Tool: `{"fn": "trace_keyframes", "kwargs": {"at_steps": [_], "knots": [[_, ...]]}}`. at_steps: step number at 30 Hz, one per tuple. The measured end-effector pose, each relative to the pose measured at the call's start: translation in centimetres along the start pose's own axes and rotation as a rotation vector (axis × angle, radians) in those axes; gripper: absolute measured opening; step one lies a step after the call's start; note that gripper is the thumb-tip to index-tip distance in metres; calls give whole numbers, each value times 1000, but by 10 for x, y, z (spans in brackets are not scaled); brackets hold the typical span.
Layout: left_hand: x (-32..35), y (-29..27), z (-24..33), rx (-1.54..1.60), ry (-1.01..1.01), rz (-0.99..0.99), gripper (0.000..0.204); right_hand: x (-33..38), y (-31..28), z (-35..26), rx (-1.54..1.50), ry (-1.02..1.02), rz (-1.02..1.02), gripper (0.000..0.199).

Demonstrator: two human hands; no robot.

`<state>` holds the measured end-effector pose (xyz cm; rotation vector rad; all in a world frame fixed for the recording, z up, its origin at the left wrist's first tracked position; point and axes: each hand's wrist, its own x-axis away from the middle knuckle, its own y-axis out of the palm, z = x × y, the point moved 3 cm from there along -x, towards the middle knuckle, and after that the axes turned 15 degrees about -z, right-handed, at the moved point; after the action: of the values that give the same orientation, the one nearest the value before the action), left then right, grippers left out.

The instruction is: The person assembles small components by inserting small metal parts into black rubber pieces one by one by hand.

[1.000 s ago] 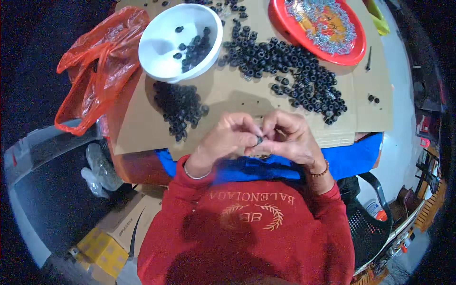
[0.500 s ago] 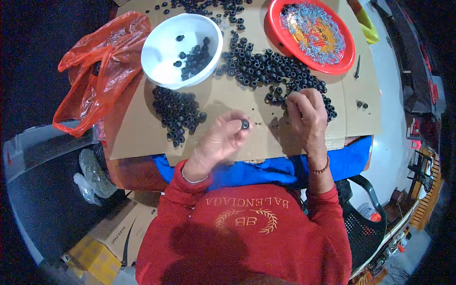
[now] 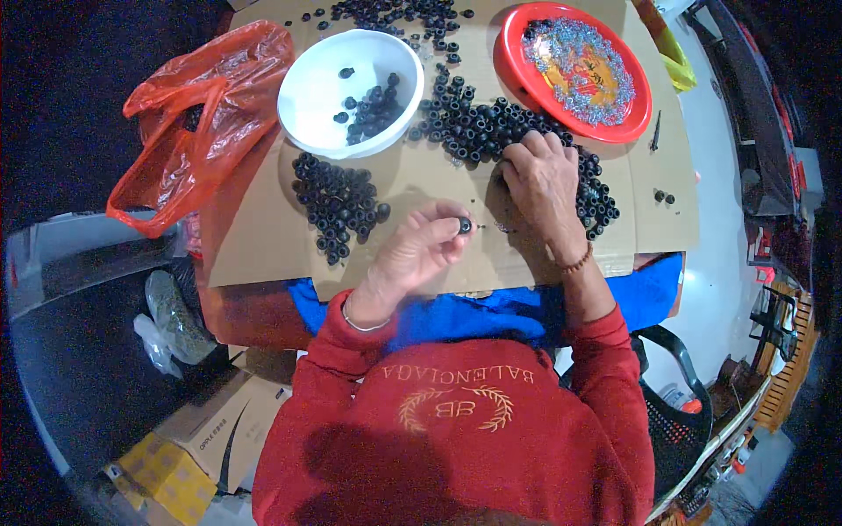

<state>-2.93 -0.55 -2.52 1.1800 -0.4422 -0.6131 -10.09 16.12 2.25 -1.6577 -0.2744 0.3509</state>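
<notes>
My left hand (image 3: 419, 252) pinches one small black rubber ring (image 3: 464, 225) between thumb and fingertips, just above the cardboard sheet (image 3: 263, 237). My right hand (image 3: 541, 180) lies palm down on the big scatter of black rings (image 3: 478, 127), fingers spread among them; what it holds, if anything, is hidden. A smaller heap of black rings (image 3: 338, 206) lies left of my left hand. A white bowl (image 3: 316, 92) with some rings stands behind that heap.
A red plate (image 3: 517, 66) full of small silvery parts stands at the back right. A red plastic bag (image 3: 189, 131) lies at the left edge of the cardboard. Blue cloth (image 3: 465, 311) hangs over the near table edge. Boxes and bags sit on the floor to the left.
My hands were together at the near edge a second ago. The right hand has reached out onto the large ring pile; the left hand stays near, holding one ring up.
</notes>
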Motion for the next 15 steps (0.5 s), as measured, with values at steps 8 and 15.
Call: {"fn": "trace_keyframes", "kwargs": {"at_steps": [8, 15], "knots": [[2, 0, 0, -7, 39, -30, 16, 46, -18, -2, -1437, 93, -170, 9], [0, -1, -2, -18, 48, -20, 17, 80, -11, -27, -1825, 164, -297, 18]]}}
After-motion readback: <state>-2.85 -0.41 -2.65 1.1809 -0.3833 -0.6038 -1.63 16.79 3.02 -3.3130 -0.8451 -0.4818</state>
